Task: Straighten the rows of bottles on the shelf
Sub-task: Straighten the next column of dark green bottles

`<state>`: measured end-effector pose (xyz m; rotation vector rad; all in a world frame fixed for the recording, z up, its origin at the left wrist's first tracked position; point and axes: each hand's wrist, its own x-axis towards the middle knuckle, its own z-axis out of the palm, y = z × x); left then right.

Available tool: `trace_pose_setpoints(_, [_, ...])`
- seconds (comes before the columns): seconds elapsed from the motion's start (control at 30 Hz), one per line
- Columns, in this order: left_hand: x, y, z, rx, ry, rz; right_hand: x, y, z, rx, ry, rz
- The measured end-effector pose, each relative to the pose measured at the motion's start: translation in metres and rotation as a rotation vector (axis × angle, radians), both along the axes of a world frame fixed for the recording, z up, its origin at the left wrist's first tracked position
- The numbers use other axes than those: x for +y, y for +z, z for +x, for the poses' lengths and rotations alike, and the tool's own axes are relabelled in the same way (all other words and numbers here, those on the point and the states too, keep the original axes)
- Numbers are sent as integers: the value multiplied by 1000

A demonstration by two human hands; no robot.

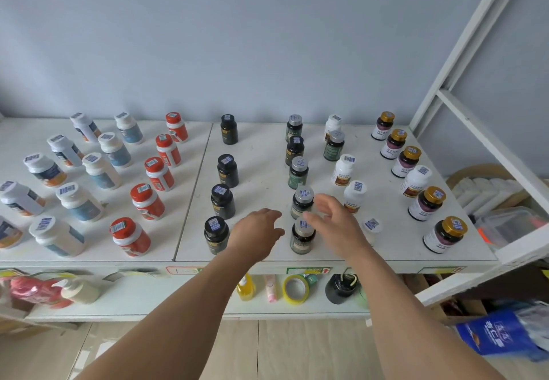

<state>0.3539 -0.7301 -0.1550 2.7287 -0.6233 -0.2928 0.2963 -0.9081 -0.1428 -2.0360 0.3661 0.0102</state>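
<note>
Nearest, both hands are held over the front of the white shelf [395, 249]: the left hand [257, 228] with fingers loosely curled and holding nothing, the right hand [334, 220] with fingers spread, beside the front grey-capped bottle [302, 235] without gripping it. Further back, rows of bottles [227, 170] are stood upright to the wall, the grey-capped row uneven.

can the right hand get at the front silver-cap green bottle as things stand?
Probably yes. The right hand, fingers loose and holding nothing, hovers just right of the front silver-cap green bottle. Nothing lies between them; the next bottle behind stands apart, and the left hand is off to its left.
</note>
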Motion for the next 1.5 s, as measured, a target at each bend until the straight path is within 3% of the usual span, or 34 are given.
trace_pose_setpoints(0.1, [-9, 3, 10, 19, 31, -18, -8, 13, 21, -36, -23, -111])
trace_pose_setpoints(0.33, [-28, 0, 37, 82, 65, -35, -21, 4, 69, 170, 162, -264])
trace_pose_setpoints(0.9, [-43, 8, 62, 354, 63, -285, -33, 21, 93, 68, 138, -260])
trace_pose_setpoints(1.37, [-36, 9, 72, 316, 11, -257, -28, 19, 97, 62, 119, -223])
trace_pose_setpoints(1.5, [-33, 9, 72, 144, -53, -54, -25, 12, 91, 71, 127, -187])
